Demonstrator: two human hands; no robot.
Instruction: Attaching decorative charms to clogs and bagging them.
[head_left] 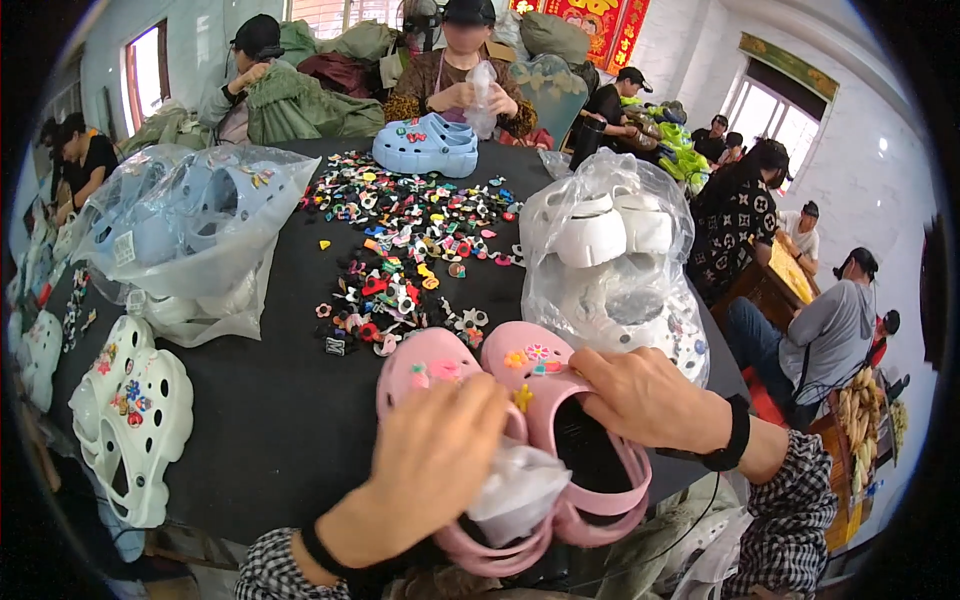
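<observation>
A pair of pink clogs lies side by side at the table's near edge, toes pointing away. My right hand (645,398) grips the upper of the right clog (545,415), fingers and thumb at its opening. Flower charms, a yellow star and other small charms sit on that clog. My left hand (430,470) is closed over the left clog (425,355), slightly blurred, with its fingertips hidden. Pink and green charms show on this clog's toe. A crumpled white plastic bag (520,490) rests at its opening, beside my left hand; I cannot tell whether the fingers hold it.
Loose shoe charms (400,250) cover the middle of the black table (270,420). Bagged blue clogs (190,215) and a pale green clog (135,420) are left, bagged white clogs (615,240) right, a light blue clog (425,145) far. Several people work around the room.
</observation>
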